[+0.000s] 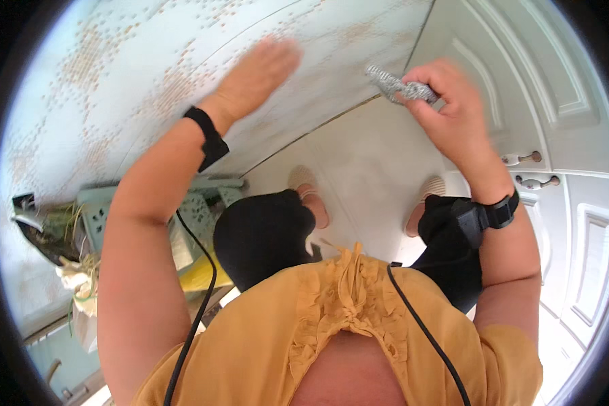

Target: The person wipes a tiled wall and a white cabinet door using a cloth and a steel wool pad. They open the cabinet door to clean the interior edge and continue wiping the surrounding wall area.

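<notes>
Pinched between the thumb and fingers of my right hand (449, 104) is a crumpled grey-and-white ribbed cloth (403, 89). One end of it sticks out to the left, towards the corner where the wall meets the cabinets. My left hand (261, 73) is stretched out, back up and blurred, in front of the white wall (279, 109) with brown mosaic-like patches. Nothing shows in it, though its palm is hidden. Whether the left hand touches the wall, I cannot tell.
White panelled cabinet doors (522, 91) with ornate handles (522, 158) stand on the right. At left, a pale green plastic basket (94, 218) sits by the wall, with a bag of greens (56, 228) and garlic bulbs (81, 281) beside it. My feet stand on pale floor tiles (365, 152).
</notes>
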### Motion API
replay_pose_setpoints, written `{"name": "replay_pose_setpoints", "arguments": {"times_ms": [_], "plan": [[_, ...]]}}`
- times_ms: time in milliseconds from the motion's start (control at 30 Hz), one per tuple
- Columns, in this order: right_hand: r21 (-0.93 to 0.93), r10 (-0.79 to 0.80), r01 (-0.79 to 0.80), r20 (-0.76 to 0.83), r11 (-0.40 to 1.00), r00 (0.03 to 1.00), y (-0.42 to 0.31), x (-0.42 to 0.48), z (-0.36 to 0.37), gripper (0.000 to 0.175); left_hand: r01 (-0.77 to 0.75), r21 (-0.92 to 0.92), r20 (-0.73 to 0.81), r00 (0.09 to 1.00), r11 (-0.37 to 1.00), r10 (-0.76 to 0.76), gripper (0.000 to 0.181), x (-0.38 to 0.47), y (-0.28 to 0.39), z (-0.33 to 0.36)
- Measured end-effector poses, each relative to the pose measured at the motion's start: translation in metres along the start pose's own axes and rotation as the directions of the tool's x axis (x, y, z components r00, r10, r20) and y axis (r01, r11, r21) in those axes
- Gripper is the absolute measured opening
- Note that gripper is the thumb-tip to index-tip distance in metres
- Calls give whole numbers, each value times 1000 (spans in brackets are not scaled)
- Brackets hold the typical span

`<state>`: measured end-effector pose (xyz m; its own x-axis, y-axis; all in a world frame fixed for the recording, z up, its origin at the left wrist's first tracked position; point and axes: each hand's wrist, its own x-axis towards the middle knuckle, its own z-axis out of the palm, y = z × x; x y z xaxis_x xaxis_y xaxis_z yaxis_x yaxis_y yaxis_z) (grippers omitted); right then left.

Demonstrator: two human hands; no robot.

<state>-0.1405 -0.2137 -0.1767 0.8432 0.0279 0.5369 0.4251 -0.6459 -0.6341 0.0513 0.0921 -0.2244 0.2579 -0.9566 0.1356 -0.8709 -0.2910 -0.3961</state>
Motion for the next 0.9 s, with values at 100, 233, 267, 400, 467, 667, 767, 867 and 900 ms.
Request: {"name": "replay_pose_setpoints", "arguments": {"times_ms": [100,233,267,400,467,667,767,867,900], "plan": [[0,54,-54,-18,999,998,15,0,-3,20,-189,53,144,973,980,180,50,-5,35,73],[-62,120,-120,-6,991,993,21,-5,-21,20,-237,-101,544,800,966,253,39,19,70,105],[-65,121,-123,-27,990,992,20,-8,-27,19,-79,-289,507,833,954,223,37,36,74,97],[-128,-36,24,-97,992,995,13,-17,-49,22,61,-765,-78,980,641,-186,36,137,83,40],[-156,-37,14,-148,988,988,11,-22,-59,20,59,-898,-117,924,435,-365,36,189,86,6],[633,528,-276,-249,723,812,-20,-43,-102,16,-24,-801,304,845,-599,-440,36,234,116,-87],[681,515,-223,-261,698,816,-62,-58,-140,20,-105,-697,305,852,-709,-425,36,218,144,-110],[252,337,-242,-474,937,813,-115,-77,-195,27,-69,-645,356,854,-761,-379,35,208,172,-113],[44,221,-233,-524,972,822,-133,-83,-214,29,-58,-624,360,863,-779,-353,35,206,179,-112]]}}
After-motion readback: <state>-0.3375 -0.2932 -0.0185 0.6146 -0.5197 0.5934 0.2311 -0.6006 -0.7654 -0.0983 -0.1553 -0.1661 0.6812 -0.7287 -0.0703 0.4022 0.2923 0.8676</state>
